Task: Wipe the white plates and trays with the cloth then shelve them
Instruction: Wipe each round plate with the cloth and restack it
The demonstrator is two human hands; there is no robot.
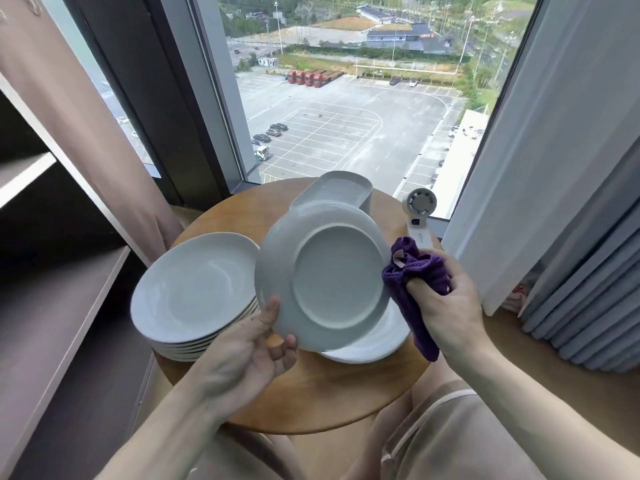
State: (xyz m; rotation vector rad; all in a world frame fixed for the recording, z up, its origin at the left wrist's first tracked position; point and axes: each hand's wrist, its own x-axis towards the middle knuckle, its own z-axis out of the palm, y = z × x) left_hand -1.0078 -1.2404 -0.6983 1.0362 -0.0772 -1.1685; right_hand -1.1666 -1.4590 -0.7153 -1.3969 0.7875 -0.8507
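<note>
My left hand [256,344] grips the lower left rim of a white plate [325,275], tilted up with its underside facing me above the round wooden table [332,396]. My right hand [446,299] holds a bunched purple cloth [415,282] against the plate's right rim. A stack of several white plates [194,296] sits on the table's left side. Another white plate [377,344] lies flat under the raised one. White rectangular trays [343,187] are stacked at the table's far side.
A small white handheld fan [420,216] lies at the table's far right. Dark shelves [59,306] stand at the left. Curtains [568,237] hang on both sides of a large window behind the table. My knees are under the table's near edge.
</note>
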